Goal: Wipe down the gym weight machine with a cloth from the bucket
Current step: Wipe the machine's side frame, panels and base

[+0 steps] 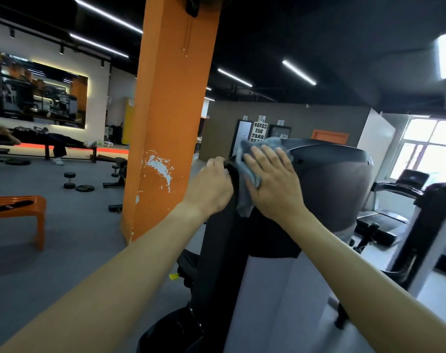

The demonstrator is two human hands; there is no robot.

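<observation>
The weight machine [331, 189] stands right in front of me, with a dark rounded top cover above a pale lower housing. A blue-grey cloth [250, 171] lies against the upper left part of that cover. My right hand [273, 179] presses flat on the cloth with straight, spread fingers. My left hand [214, 187] grips the machine's dark left edge beside the cloth, fingers curled round it. Part of the cloth hangs down below my right palm. No bucket is in view.
An orange pillar [166, 118] rises just left of the machine. An orange bench [25, 207], dumbbells [69, 180] and weight plates lie on the grey floor at left. A person lies on a bench at the far left. Treadmills [405, 189] stand at right by the window.
</observation>
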